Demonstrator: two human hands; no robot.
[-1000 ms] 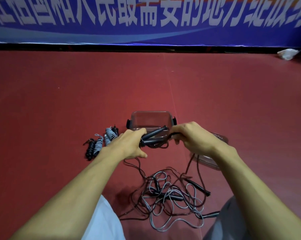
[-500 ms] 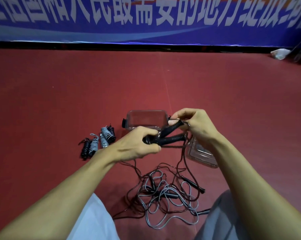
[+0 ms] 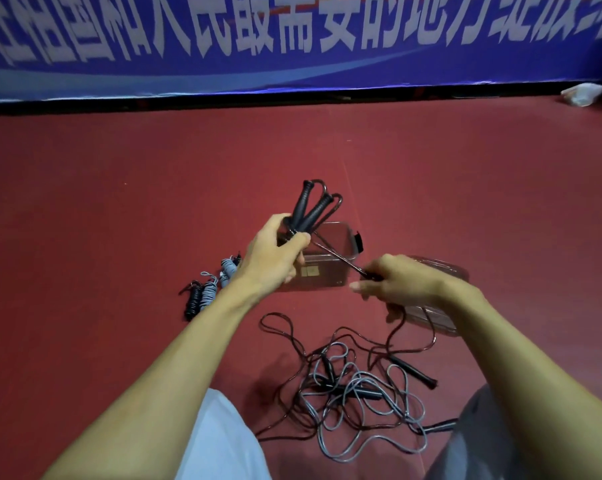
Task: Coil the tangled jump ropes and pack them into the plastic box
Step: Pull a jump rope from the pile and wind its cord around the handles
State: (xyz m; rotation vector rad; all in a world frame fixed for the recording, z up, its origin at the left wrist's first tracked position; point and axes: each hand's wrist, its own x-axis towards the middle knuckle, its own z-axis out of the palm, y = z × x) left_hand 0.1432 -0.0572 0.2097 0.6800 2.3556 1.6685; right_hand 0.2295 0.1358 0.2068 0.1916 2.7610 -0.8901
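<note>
Our left hand (image 3: 275, 259) grips both handles (image 3: 310, 211), right hand (image 3: 398, 284) pinches the cord (image 3: 341, 260); coiled ropes (image 3: 206, 291) lie beside the left, box (image 3: 349, 237) looks empty, tangle (image 3: 358, 393) below us waits

floor (image 3: 119, 237) red | handles (image 3: 308, 211) black | banner (image 3: 292, 64) blue, white characters

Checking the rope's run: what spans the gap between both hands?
Head view: a taut stretch of dark rope runs from the left hand to the right hand, the plastic box behind it.
</note>
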